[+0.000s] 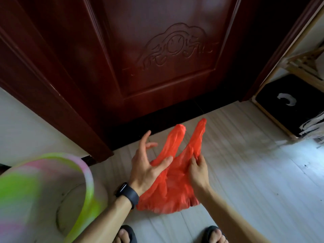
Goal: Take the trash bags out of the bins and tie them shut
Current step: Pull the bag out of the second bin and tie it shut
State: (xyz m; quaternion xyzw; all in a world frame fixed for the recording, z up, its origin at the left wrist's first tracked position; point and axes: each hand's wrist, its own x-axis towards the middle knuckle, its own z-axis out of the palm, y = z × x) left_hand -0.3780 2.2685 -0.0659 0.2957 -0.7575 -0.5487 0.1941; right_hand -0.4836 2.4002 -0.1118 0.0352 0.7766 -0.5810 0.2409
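Left hand (pixel 149 165), fingers spread, presses its thumb against the base of the left handle loop of a red plastic trash bag (pixel 168 188); right hand (pixel 198 167) pinches the base of the right loop between thumb and fingers. The bag rests on the pale floor (pixel 254 172) before a dark wooden door (pixel 140 58), already out of the bin (pixel 52 190), whose green-and-pink rim shows blurred at lower left. Both handle loops stand upright and apart, uncrossed; no knot is visible. By this evidence, removal is complete for this bag and tying remains. Whether other bins await cannot be told.
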